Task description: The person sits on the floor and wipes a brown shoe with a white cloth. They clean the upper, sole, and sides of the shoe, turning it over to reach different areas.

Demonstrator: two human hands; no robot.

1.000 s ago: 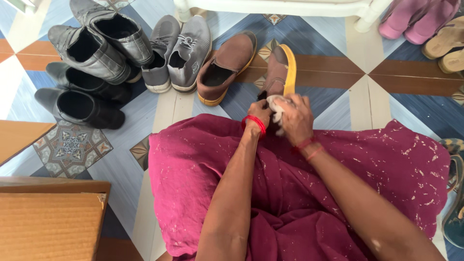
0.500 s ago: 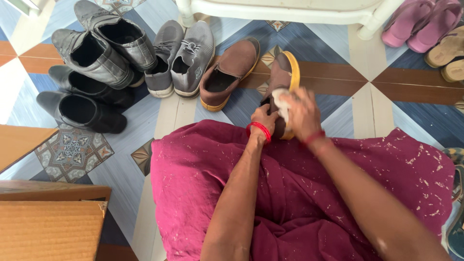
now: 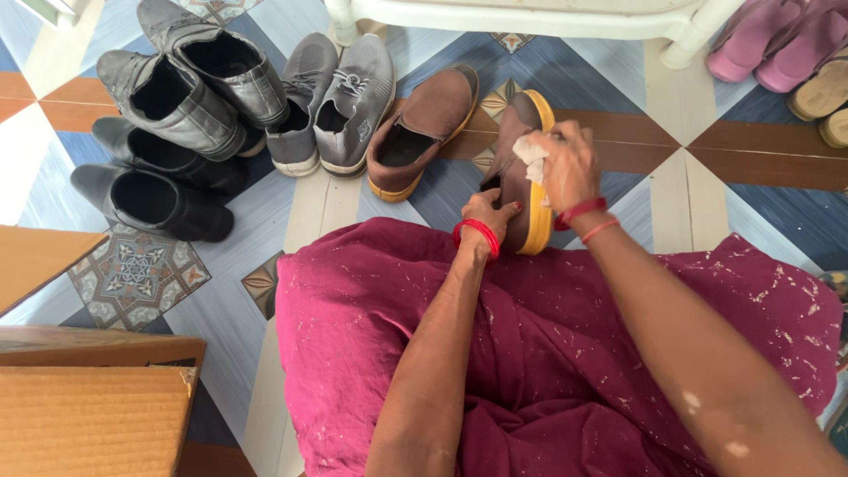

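A brown slip-on shoe with a yellow sole stands on its side in front of my lap. My left hand grips its heel end, fingers inside the opening. My right hand presses a small white cloth against the shoe's side near the yellow sole. Its brown partner shoe lies flat on the tiled floor just to the left. Red bangles sit on both wrists. My lap is covered by maroon cloth.
A grey pair of sneakers, grey ankle boots and black boots line the floor at left. White plastic furniture legs stand beyond. Pink slippers and tan sandals sit at top right. Cardboard box at lower left.
My right hand with the cloth has slid along the shoe from the heel end toward the toe, away from me. My left hand has kept its grip at the heel.
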